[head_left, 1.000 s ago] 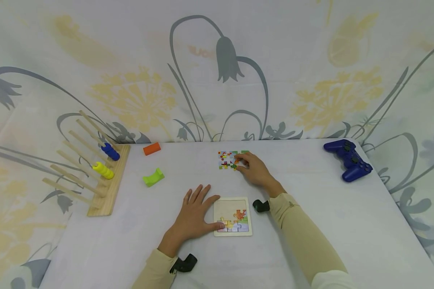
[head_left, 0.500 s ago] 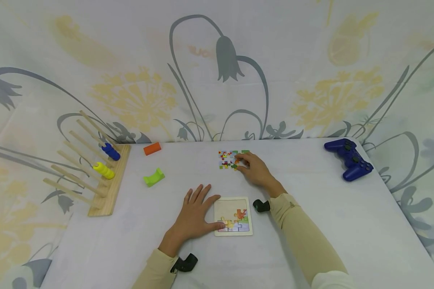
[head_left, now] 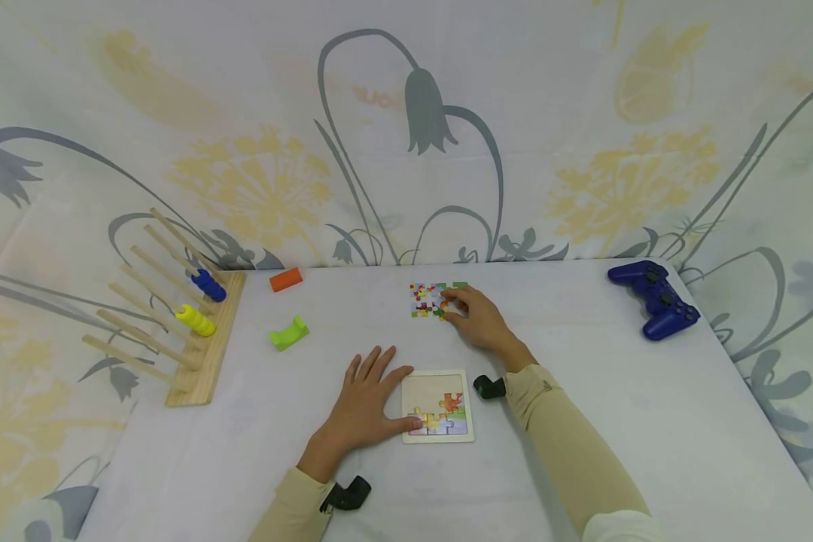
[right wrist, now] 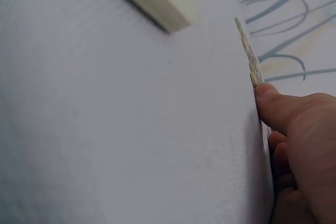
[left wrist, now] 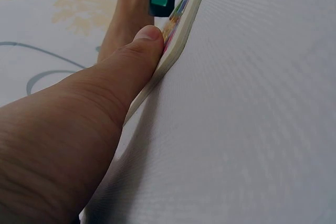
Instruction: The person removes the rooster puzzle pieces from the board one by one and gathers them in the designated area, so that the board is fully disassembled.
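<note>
Nothing visibly moved since the earlier frame: both your hands, the tray (head_left: 428,388) and the pieces (head_left: 421,310) lie as they did. Tray flat on the table (head_left: 684,421), on your side of the loose pieces; its near edge lined with fitted pieces (head_left: 454,426), an orange one (head_left: 449,401) near its right edge, far part bare. Your left hand (head_left: 362,410) is spread wide, forefinger at the tray's far left corner, thumb laid over its left edge near the near corner. Loose pieces grouped near the table's far edge, about midway along. Your right hand (head_left: 477,316) is at the right of that group, thumb and forefinger bent, narrow gap; cannot tell whether a piece is pinched. Judgement on technique: take one piece by opposite sides, lift straight up so its neighbours don't drag, and mind the tabs, which could catch. Light left thumb is probably enough; a hard press might tip the tray or shift the fitted row. Controller (head_left: 653,299) by the table's far right corner; orange block (head_left: 286,280), green block (head_left: 289,333) and peg rack (head_left: 211,350) toward the left, well apart from your work.
</note>
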Motion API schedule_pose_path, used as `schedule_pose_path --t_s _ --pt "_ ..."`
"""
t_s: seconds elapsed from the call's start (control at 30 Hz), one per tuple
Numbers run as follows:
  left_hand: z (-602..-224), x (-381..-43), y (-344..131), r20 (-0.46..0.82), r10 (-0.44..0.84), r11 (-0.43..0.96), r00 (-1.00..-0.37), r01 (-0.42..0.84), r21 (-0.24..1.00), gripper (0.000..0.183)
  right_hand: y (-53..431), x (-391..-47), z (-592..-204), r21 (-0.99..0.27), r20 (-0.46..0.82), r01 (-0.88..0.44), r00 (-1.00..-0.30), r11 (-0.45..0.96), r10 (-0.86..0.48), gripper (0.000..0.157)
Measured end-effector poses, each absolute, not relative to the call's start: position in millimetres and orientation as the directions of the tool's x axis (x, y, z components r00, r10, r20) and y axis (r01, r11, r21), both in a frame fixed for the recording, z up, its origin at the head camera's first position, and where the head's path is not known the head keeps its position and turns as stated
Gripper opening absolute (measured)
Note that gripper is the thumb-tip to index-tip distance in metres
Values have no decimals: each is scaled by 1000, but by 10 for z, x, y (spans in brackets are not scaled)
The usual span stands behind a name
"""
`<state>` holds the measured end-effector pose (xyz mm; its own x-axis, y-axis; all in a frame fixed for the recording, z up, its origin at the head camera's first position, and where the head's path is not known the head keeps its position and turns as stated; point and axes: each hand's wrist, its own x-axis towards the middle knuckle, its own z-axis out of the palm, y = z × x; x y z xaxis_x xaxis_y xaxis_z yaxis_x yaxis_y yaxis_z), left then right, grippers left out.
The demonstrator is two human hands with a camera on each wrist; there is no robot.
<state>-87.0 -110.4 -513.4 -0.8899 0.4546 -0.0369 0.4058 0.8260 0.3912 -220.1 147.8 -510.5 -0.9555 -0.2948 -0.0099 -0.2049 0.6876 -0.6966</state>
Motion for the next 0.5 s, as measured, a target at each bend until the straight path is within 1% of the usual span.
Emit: schedule_pose_path --t_s 0.27,0.5 --pt "-5125 -862 -1102 -35 454 824 -890 405 396 86 1525 -2134 -5116 -735 -41 -156 -961 660 -272 45" --pt "-5130 -865 -1102 -38 454 827 -890 405 391 86 1594 -1906 -5125 -764 -25 -177 -953 620 -303 44"
